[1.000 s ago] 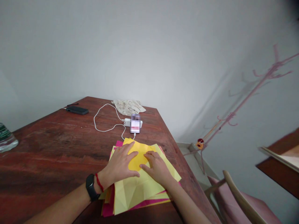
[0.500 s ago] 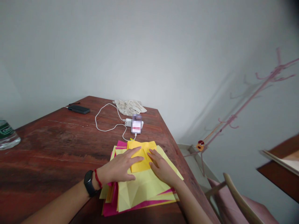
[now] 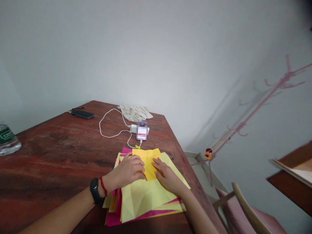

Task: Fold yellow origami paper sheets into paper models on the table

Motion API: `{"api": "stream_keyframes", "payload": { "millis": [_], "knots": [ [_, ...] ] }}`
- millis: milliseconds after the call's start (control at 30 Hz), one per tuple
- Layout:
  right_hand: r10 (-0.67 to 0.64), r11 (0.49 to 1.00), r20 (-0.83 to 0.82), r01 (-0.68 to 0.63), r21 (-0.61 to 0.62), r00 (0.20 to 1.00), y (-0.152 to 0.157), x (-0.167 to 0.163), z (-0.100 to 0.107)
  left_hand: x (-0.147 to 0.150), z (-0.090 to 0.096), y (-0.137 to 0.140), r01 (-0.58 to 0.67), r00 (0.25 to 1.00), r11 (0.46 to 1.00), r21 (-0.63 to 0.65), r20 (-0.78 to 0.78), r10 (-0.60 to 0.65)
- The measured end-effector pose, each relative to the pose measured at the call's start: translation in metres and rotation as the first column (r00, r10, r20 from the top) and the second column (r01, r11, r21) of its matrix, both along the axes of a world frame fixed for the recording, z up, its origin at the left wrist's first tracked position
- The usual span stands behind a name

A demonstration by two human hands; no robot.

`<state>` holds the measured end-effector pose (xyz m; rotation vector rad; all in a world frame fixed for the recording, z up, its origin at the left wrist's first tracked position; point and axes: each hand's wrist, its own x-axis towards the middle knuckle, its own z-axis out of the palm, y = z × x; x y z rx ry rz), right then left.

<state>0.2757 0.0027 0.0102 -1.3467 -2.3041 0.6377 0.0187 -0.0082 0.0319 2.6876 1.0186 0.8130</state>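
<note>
A folded sheet of bright yellow paper (image 3: pixel 148 155) lies on a pile of creased pale yellow sheets (image 3: pixel 143 198), with pink sheets (image 3: pixel 151 213) showing at the pile's edges. At the folded paper's left edge, the fingers of my left hand (image 3: pixel 126 170) are curled over and closed on it; the thumb is partly hidden. My right hand (image 3: pixel 167 175) rests on the right side of the same paper, fingers stretched out and flat. A black band and a red cord circle my left wrist.
Beyond the pile, a phone (image 3: pixel 142 131) leans near a white power bank (image 3: pixel 133 128) with a white cable (image 3: pixel 99 125). Farther back lie a crumpled cloth (image 3: pixel 134 113) and a dark device (image 3: pixel 82 114). A bottle (image 3: pixel 8 139) stands left; a chair (image 3: pixel 246 208) and pink coat rack (image 3: pixel 263 100) are right.
My left hand has shifted slightly left, its spread fingers now curled at the yellow paper's left edge. My right hand stays almost in place on the right side.
</note>
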Motion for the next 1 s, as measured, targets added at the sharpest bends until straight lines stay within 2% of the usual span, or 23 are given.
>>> {"api": "stream_keyframes", "payload": {
  "millis": [167, 367, 533, 700, 833, 1000],
  "knots": [
    [0.042, 0.999, -0.009, -0.042, 0.006, 0.999, -0.003, -0.003, 0.006, 0.0, 0.002, 0.002, -0.025, 0.999, 0.996, -0.081, -0.033, 0.023],
    [0.075, 0.997, -0.022, -0.075, 0.006, 0.997, -0.009, -0.008, 0.018, -0.002, 0.0, 0.006, 0.049, 0.997, 0.977, -0.209, -0.048, -0.06],
    [0.075, 0.997, -0.035, -0.075, 0.016, 0.997, -0.012, -0.01, 0.022, -0.003, 0.001, 0.007, -0.155, 0.987, 0.943, -0.293, -0.077, 0.139],
    [0.126, 0.992, -0.02, -0.125, 0.021, 0.992, -0.012, -0.013, 0.02, 0.002, -0.013, 0.006, -0.239, 0.97, 0.926, -0.292, -0.034, 0.239],
    [0.143, 0.989, -0.037, -0.142, 0.03, 0.989, -0.012, -0.014, 0.017, 0.007, -0.023, 0.005, -0.327, 0.945, 0.915, -0.238, -0.055, 0.324],
    [0.088, 0.996, -0.104, -0.087, 0.021, 0.991, -0.012, -0.014, 0.016, 0.009, -0.02, 0.003, -0.325, 0.944, 0.934, -0.146, -0.113, 0.31]
  ]
}}
